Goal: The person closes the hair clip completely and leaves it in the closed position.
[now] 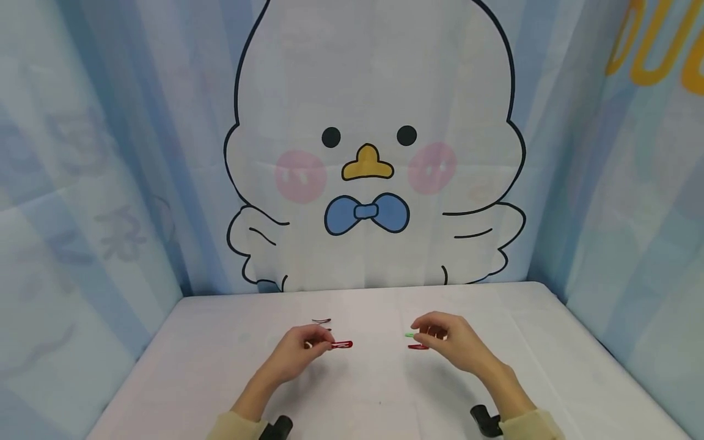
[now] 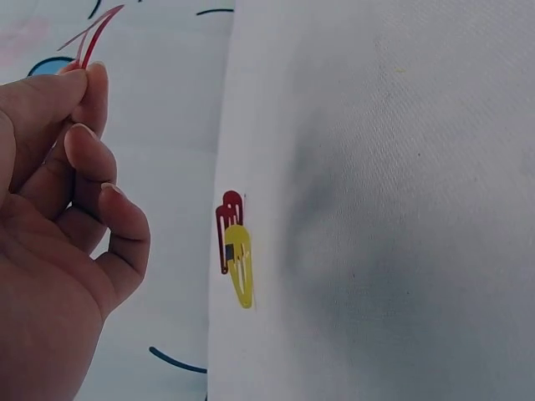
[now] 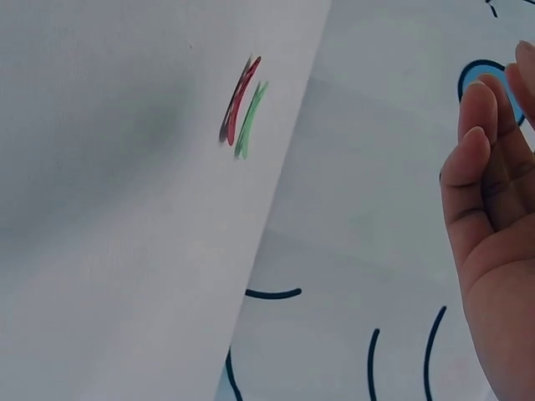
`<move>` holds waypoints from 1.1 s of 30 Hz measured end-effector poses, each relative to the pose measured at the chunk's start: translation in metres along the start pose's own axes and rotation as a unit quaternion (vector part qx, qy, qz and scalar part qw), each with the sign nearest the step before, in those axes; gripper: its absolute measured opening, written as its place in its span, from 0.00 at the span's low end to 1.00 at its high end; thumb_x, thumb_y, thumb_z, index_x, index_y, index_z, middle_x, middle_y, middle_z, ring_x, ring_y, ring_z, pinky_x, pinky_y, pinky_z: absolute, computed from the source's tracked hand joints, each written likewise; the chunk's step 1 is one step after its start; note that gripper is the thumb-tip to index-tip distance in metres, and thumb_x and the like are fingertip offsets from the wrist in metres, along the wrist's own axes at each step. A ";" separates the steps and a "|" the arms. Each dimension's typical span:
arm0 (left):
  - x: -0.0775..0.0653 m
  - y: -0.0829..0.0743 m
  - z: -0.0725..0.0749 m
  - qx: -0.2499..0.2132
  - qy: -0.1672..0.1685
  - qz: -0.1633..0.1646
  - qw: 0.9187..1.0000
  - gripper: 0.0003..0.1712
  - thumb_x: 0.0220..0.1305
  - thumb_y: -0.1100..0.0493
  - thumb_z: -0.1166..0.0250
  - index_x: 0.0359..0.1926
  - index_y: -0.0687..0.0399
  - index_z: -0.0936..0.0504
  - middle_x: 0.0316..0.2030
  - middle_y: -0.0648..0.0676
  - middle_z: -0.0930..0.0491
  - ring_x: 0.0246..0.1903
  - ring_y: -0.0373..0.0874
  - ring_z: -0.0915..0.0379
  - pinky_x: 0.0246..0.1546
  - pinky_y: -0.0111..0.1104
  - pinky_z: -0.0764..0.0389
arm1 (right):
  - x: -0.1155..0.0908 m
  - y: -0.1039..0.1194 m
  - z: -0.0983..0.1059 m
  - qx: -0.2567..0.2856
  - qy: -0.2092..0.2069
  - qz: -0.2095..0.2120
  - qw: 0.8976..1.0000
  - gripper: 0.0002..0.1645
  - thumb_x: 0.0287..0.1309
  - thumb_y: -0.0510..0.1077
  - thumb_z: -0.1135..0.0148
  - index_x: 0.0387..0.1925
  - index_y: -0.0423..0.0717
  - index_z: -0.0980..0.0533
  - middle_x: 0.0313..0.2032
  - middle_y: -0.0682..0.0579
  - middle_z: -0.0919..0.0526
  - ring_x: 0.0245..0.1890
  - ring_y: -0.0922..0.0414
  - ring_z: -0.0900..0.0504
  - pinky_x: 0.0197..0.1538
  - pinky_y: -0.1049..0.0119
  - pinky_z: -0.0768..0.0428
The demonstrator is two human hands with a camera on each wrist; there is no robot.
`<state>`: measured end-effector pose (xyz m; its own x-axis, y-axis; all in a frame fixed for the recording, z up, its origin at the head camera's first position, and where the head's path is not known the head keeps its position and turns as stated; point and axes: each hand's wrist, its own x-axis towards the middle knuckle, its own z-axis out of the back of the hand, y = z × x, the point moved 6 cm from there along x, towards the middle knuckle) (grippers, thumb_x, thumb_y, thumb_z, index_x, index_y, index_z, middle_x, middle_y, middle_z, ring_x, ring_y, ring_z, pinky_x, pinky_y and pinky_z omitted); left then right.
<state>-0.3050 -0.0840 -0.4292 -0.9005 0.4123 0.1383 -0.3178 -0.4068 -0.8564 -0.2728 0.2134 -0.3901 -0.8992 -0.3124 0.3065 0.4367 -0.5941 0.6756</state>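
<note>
Curtains (image 1: pixel 368 67) rise beyond left hand (image 1: pixel 297 354) and right hand (image 1: pixel 451 342); outward of the latter, cut-off orange lettering (image 1: pixel 651 78), U legible. White table (image 1: pixel 379 382) beneath. Left: raised, thumb and forefinger pinching a red clip (image 1: pixel 342 344), other fingers curled. Right: raised, fingers loosely bent, holding nothing visible. Beyond the left, a yellow clip (image 2: pixel 240 237) overlaps two maroon clips (image 2: pixel 232 200); near the right, a second red clip (image 3: pixel 242 102) beside a green clip (image 3: pixel 252 119).
</note>
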 end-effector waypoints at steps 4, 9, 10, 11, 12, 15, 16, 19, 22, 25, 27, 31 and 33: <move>-0.001 -0.004 -0.001 -0.004 0.000 0.003 1.000 0.03 0.68 0.63 0.33 0.42 0.56 0.16 0.34 0.48 0.19 0.33 0.45 0.29 0.32 0.32 0.26 | 0.000 0.001 -0.005 0.006 0.001 0.009 1.000 0.09 0.62 0.40 0.31 0.45 0.44 0.17 0.34 0.60 0.19 0.32 0.61 0.23 0.36 0.66 0.21; -0.002 -0.010 -0.003 -0.003 0.002 -0.012 1.000 0.03 0.69 0.63 0.34 0.41 0.56 0.16 0.34 0.48 0.18 0.33 0.45 0.29 0.32 0.32 0.26 | 0.000 0.006 -0.009 0.021 0.000 0.027 0.999 0.09 0.62 0.39 0.30 0.44 0.45 0.17 0.34 0.60 0.18 0.32 0.61 0.22 0.36 0.66 0.21; -0.002 -0.012 -0.003 -0.003 0.003 -0.016 1.000 0.03 0.69 0.63 0.34 0.41 0.56 0.16 0.34 0.47 0.18 0.33 0.45 0.30 0.32 0.31 0.27 | 0.000 0.007 -0.010 0.025 0.001 0.029 0.999 0.09 0.62 0.39 0.30 0.44 0.46 0.17 0.34 0.60 0.18 0.32 0.61 0.22 0.36 0.66 0.21; -0.002 -0.014 -0.004 -0.003 0.004 -0.020 1.000 0.03 0.69 0.63 0.34 0.41 0.56 0.16 0.34 0.48 0.18 0.33 0.45 0.30 0.32 0.31 0.27 | 0.000 0.007 -0.011 0.027 0.000 0.032 0.999 0.09 0.62 0.39 0.30 0.44 0.46 0.17 0.34 0.60 0.18 0.32 0.62 0.22 0.36 0.66 0.21; -0.002 -0.015 -0.005 -0.005 0.004 -0.022 1.000 0.03 0.69 0.63 0.34 0.41 0.56 0.16 0.34 0.48 0.19 0.33 0.45 0.30 0.32 0.31 0.27 | 0.000 0.008 -0.013 0.028 0.000 0.034 0.999 0.08 0.62 0.39 0.30 0.43 0.47 0.17 0.34 0.60 0.18 0.32 0.62 0.22 0.35 0.66 0.21; -0.003 -0.019 -0.008 -0.014 0.005 -0.021 1.000 0.03 0.69 0.63 0.34 0.41 0.56 0.16 0.34 0.48 0.19 0.33 0.46 0.30 0.32 0.31 0.28 | 0.001 0.012 -0.018 0.029 0.001 0.038 0.999 0.08 0.62 0.40 0.30 0.43 0.48 0.17 0.35 0.61 0.18 0.32 0.62 0.22 0.36 0.66 0.22; -0.003 -0.020 -0.010 -0.015 0.004 -0.021 1.000 0.03 0.69 0.63 0.34 0.41 0.56 0.16 0.34 0.48 0.19 0.33 0.46 0.30 0.32 0.31 0.28 | 0.001 0.013 -0.020 0.029 0.002 0.040 0.999 0.08 0.62 0.40 0.30 0.43 0.48 0.17 0.35 0.61 0.18 0.32 0.62 0.22 0.36 0.66 0.22; -0.004 -0.023 -0.014 -0.019 0.000 -0.023 1.000 0.03 0.69 0.63 0.34 0.41 0.55 0.15 0.34 0.48 0.19 0.33 0.45 0.30 0.32 0.31 0.28 | 0.001 0.018 -0.026 0.037 0.003 0.046 0.998 0.07 0.63 0.41 0.31 0.43 0.49 0.17 0.36 0.61 0.17 0.33 0.62 0.22 0.37 0.66 0.22; -0.004 -0.026 -0.018 -0.022 -0.004 -0.033 0.999 0.03 0.69 0.63 0.34 0.41 0.54 0.15 0.34 0.46 0.18 0.33 0.44 0.30 0.34 0.31 0.27 | 0.001 0.024 -0.034 0.057 0.006 0.053 0.997 0.07 0.63 0.41 0.30 0.42 0.49 0.17 0.36 0.60 0.16 0.34 0.62 0.21 0.37 0.66 0.21; -0.005 -0.029 -0.024 -0.031 -0.001 -0.044 0.999 0.03 0.69 0.63 0.34 0.40 0.54 0.15 0.34 0.46 0.17 0.33 0.42 0.28 0.35 0.31 0.27 | 0.002 0.030 -0.042 0.078 0.012 0.063 0.995 0.07 0.63 0.41 0.30 0.42 0.49 0.17 0.36 0.60 0.16 0.33 0.62 0.21 0.37 0.66 0.21; -0.006 -0.031 -0.027 -0.038 0.001 -0.051 0.998 0.03 0.69 0.63 0.34 0.40 0.54 0.15 0.34 0.46 0.17 0.32 0.42 0.28 0.35 0.31 0.27 | 0.001 0.035 -0.047 0.087 0.017 0.070 0.994 0.07 0.63 0.41 0.30 0.42 0.49 0.17 0.36 0.60 0.16 0.33 0.62 0.20 0.37 0.66 0.21; -0.007 -0.035 -0.032 -0.047 0.003 -0.061 0.997 0.03 0.68 0.64 0.34 0.40 0.55 0.14 0.34 0.47 0.16 0.32 0.41 0.28 0.35 0.31 0.27 | 0.000 0.041 -0.054 0.095 0.024 0.084 0.992 0.05 0.63 0.42 0.31 0.41 0.49 0.17 0.36 0.60 0.15 0.33 0.63 0.20 0.38 0.66 0.21; -0.007 -0.035 -0.033 -0.050 0.003 -0.061 0.997 0.03 0.68 0.64 0.34 0.40 0.55 0.14 0.34 0.47 0.16 0.32 0.41 0.28 0.35 0.31 0.26 | 0.000 0.042 -0.056 0.097 0.024 0.086 0.991 0.05 0.64 0.42 0.31 0.40 0.49 0.17 0.35 0.60 0.15 0.33 0.63 0.19 0.38 0.66 0.20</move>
<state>-0.2773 -0.0458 -0.4164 -0.8550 0.4583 0.2427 -0.3941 -0.2700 -0.8785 -0.2526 0.1465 -0.3995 -0.8071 -0.4352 0.3989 0.5657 -0.3770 0.7334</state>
